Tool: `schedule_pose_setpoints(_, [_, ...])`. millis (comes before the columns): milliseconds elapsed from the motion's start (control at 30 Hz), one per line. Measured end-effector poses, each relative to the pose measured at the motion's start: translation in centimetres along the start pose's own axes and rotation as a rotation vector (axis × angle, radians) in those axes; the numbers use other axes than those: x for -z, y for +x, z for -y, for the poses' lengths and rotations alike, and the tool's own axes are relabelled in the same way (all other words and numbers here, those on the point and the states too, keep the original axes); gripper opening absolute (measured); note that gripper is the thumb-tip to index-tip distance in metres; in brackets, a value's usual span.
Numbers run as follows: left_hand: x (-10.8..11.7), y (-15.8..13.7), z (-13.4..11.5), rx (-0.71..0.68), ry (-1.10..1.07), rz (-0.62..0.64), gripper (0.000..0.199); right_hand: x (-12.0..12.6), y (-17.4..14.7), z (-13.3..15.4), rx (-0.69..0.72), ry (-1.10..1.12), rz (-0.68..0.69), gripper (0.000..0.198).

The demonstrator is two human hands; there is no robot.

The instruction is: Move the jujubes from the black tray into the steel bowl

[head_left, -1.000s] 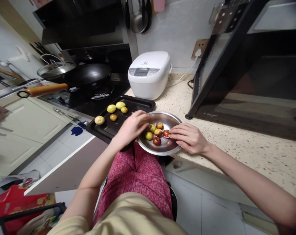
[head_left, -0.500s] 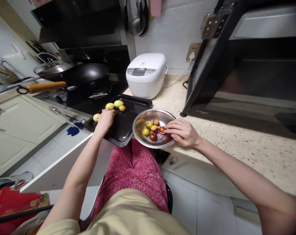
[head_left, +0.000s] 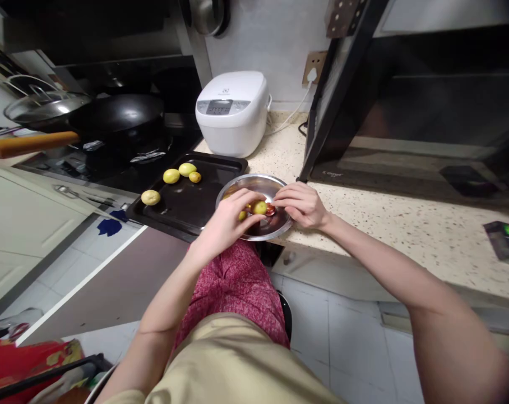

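My left hand [head_left: 231, 216] is over the steel bowl [head_left: 254, 235], with thumb and fingers around a yellow-green jujube [head_left: 259, 207]. From the right rim of the bowl my right hand [head_left: 302, 205] reaches in, its bent fingertips at a red-brown jujube [head_left: 270, 210]. Other jujubes in the bowl are mostly hidden behind my left hand. On the black baking tray [head_left: 183, 210] to the left lie several more, among them a green jujube [head_left: 187, 169], a small yellow jujube [head_left: 194, 177] and a pale jujube [head_left: 151, 197] near the tray's left edge.
A white rice cooker [head_left: 233, 120] stands behind the tray. To the left, a wok [head_left: 128, 115] with a wooden handle sits on the stove. A black oven [head_left: 406, 123] takes up the right back of the speckled counter [head_left: 389, 230]. A small dark box [head_left: 504, 241] lies far right.
My left hand has moved right from the tray to the bowl, bringing a yellow-green jujube. My right hand stays at the bowl's right side. The view has shifted a little to the right.
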State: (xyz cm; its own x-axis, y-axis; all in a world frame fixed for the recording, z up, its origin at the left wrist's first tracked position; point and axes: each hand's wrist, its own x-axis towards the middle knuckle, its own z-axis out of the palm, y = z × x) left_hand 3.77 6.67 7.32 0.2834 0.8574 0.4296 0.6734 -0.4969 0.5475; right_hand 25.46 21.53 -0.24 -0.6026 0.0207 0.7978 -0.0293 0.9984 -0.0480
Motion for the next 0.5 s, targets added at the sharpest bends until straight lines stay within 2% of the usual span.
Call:
schedule_pose_setpoints(100, [-1.9,0.3,-0.9,-0.028,-0.018,0.09,0.024,-0.1,-0.1,-0.2,-0.016,-0.004,-0.034,0.038])
schedule_pose_setpoints(200, [-2.6,0.4,-0.9,-0.041,-0.019,0.186,0.023,0.0,-0.2,-0.4,-0.043,-0.004,-0.034,0.038])
schedule_pose_setpoints(500, [-3.0,1.1,0.8,-0.041,0.107,0.215,0.023,0.1,-0.2,-0.4,-0.048,-0.026,-0.025,0.039])
